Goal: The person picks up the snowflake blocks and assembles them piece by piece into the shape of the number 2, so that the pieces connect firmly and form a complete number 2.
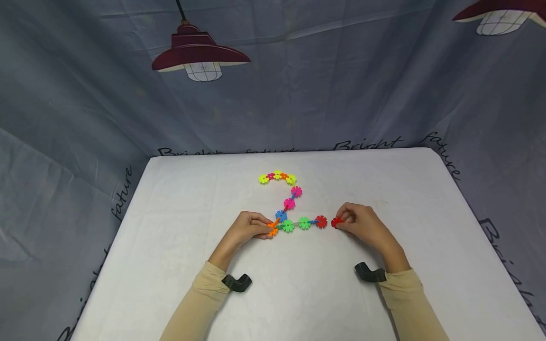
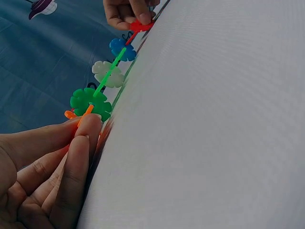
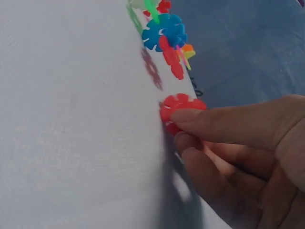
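A chain of interlocking plastic snowflake discs (image 1: 304,223) lies on the white table, its far part curving like a hook through pink to yellow pieces. At the chain's near left corner my left hand (image 1: 249,226) pinches an orange disc (image 1: 273,230); green, whitish and blue discs run rightward from there, ending in a red disc (image 1: 321,221). My right hand (image 1: 360,222) holds a loose red disc (image 3: 178,107) between thumb and fingers. A small gap separates this disc from the chain's red end in the head and right wrist views.
A white cloth covers the table (image 1: 192,189). Behind it hangs a grey-blue curtain (image 1: 290,104) printed with lamps and lettering. Black wrist-camera mounts (image 1: 237,282) stick out from both sleeves over the tabletop.
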